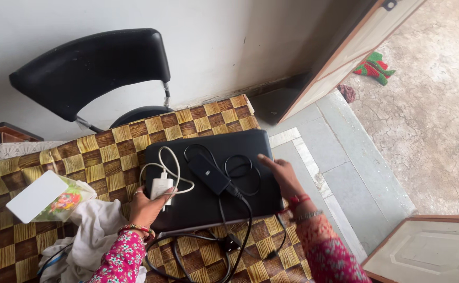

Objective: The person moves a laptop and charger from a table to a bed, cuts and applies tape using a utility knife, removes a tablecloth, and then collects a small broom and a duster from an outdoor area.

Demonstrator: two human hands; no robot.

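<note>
Lying diagonally, black adapter [209,173] atop laptop [255,144]

Soft daylight from the open doorway; sharp, slight edge distortion.

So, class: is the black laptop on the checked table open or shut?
Shut. The black laptop lies flat with its lid down, the black power brick and the white charger resting on top.
</note>
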